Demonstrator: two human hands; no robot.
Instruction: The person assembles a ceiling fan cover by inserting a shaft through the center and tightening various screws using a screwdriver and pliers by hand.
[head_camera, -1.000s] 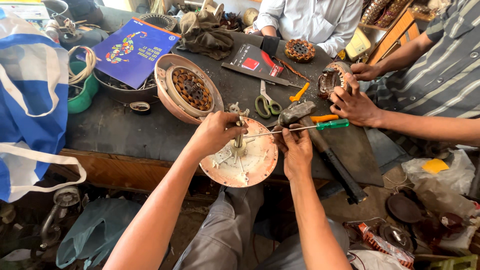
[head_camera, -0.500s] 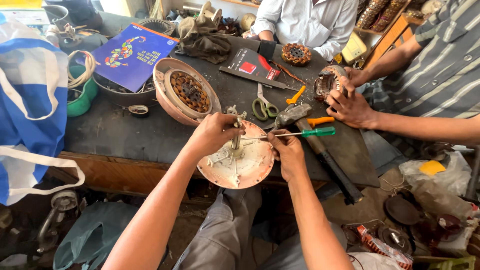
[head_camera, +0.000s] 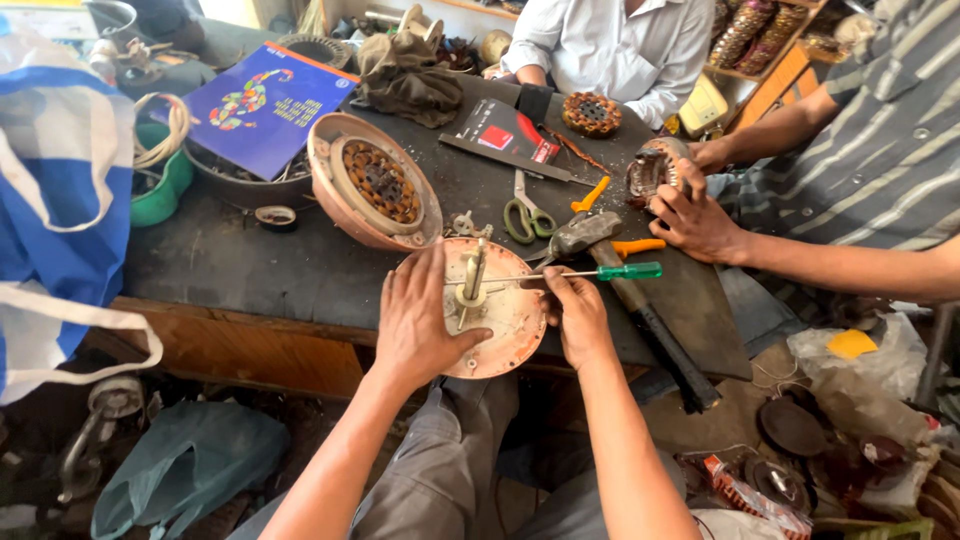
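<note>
A round copper-coloured motor cover (head_camera: 505, 325) with an upright metal shaft (head_camera: 472, 280) lies at the front edge of the dark workbench (head_camera: 250, 265). My left hand (head_camera: 420, 325) lies flat over the cover's left side and holds it down. My right hand (head_camera: 575, 310) grips a green-handled screwdriver (head_camera: 625, 271) whose thin blade reaches left to the shaft. Behind the cover stands the other motor half (head_camera: 375, 190), tilted, with copper windings inside.
A hammer (head_camera: 640, 300), green-handled scissors (head_camera: 525, 215) and an orange-handled tool (head_camera: 635, 246) lie to the right. Another person's hands (head_camera: 695, 215) hold a wound stator (head_camera: 650, 170). A person in white sits behind. A blue booklet (head_camera: 260, 105), green bowl (head_camera: 160, 190) and striped bag (head_camera: 60, 200) are left.
My left hand has spread flatter over the cover's left side. The screwdriver in my right hand has dropped slightly towards the shaft. The view has shifted a little.
</note>
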